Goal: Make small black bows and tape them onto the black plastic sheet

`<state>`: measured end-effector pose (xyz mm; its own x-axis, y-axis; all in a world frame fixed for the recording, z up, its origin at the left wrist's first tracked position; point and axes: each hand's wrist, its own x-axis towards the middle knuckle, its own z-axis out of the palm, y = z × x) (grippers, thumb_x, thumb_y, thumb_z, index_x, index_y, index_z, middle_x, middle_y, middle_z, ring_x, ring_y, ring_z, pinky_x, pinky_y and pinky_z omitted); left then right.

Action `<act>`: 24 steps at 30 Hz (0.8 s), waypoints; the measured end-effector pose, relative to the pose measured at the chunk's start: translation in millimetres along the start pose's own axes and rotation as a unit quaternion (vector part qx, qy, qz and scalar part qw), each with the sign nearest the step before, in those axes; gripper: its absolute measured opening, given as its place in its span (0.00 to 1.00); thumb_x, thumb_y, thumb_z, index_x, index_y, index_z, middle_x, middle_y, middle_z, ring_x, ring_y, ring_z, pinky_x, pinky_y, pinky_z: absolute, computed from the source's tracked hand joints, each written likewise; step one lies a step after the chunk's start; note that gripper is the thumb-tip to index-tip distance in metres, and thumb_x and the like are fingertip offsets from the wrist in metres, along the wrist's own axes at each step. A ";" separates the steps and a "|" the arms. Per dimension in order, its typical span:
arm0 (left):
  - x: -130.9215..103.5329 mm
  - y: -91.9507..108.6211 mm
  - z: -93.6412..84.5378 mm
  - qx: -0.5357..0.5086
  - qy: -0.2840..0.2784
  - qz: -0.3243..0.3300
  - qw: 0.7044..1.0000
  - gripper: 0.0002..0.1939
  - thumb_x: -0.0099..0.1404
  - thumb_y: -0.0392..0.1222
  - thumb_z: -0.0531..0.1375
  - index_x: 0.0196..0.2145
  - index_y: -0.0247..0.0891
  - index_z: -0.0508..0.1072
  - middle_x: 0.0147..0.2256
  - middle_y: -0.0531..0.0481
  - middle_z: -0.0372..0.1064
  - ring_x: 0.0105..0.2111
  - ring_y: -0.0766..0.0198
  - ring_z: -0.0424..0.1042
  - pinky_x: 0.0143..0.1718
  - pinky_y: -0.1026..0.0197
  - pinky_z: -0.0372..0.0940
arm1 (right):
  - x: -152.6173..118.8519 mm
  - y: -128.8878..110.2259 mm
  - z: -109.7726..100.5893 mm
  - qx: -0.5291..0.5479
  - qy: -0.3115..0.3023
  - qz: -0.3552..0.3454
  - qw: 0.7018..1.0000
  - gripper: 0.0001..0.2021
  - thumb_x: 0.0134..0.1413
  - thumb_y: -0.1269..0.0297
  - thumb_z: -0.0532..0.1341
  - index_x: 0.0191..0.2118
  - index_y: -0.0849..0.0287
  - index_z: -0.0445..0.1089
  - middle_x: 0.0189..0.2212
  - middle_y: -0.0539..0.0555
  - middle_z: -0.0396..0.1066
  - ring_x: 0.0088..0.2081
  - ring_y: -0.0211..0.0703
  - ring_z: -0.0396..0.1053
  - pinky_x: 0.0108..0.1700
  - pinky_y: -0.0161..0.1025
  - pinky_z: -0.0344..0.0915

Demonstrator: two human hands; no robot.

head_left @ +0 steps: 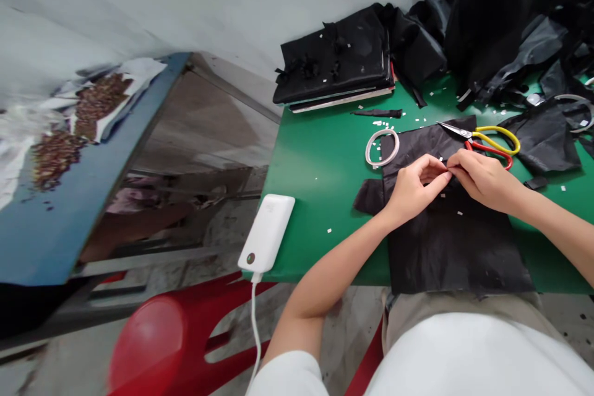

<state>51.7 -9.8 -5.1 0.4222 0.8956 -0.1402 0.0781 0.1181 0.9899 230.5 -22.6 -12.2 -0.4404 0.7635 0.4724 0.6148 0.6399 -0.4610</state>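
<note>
My left hand (417,185) and my right hand (482,178) meet fingertip to fingertip above a black fabric sheet (455,247). Both pinch at the same spot, and whatever is between the fingers is too small and covered to make out. The sheet lies flat and overhangs the front edge of the green table (310,167). Just beyond my right hand rest scissors (473,134) with one yellow and one red handle, blades pointing left. A roll of white tape (382,148) lies at the sheet's upper left corner. Tiny white pieces (460,213) are scattered on the fabric.
Stacked flat items under black fabric (343,55) sit at the back, beside a heap of black fabric (496,18). A white power bank (266,232) with a cable lies at the table's left edge. A red plastic chair (153,340) and a blue table (134,154) stand left.
</note>
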 end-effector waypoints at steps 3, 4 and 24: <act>0.6 -1.0 -0.3 -0.001 -0.014 -0.028 1.000 0.12 0.55 0.43 0.65 0.32 0.34 0.70 0.31 0.51 0.72 0.31 0.67 0.73 0.35 0.65 0.69 | 0.8 0.3 -0.7 -0.002 0.021 -0.025 0.999 0.05 0.65 0.70 0.51 0.38 0.57 0.63 0.31 0.53 0.70 0.30 0.37 0.66 0.31 0.34 0.64; 0.9 -1.5 -0.8 0.004 -0.018 -0.028 0.999 0.11 0.55 0.43 0.65 0.32 0.33 0.71 0.30 0.51 0.73 0.31 0.67 0.73 0.36 0.64 0.69 | 0.9 0.4 -0.9 -0.009 0.023 -0.032 0.999 0.05 0.65 0.69 0.51 0.39 0.57 0.63 0.31 0.53 0.70 0.30 0.37 0.66 0.31 0.34 0.64; 4.7 2.2 -7.4 -0.081 -0.048 -0.096 0.991 0.17 0.47 0.45 0.72 0.31 0.32 0.76 0.30 0.51 0.74 0.30 0.70 0.72 0.35 0.65 0.68 | 3.2 -2.1 -8.8 0.009 0.048 0.004 0.999 0.05 0.63 0.67 0.57 0.36 0.54 0.70 0.31 0.51 0.76 0.31 0.39 0.72 0.36 0.38 0.69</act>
<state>47.2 -2.1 -3.4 0.4984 0.8058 -0.3198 0.0232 0.3563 0.9341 233.5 -22.3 -3.1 -0.3701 0.7577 0.5375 0.6055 0.6356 -0.4789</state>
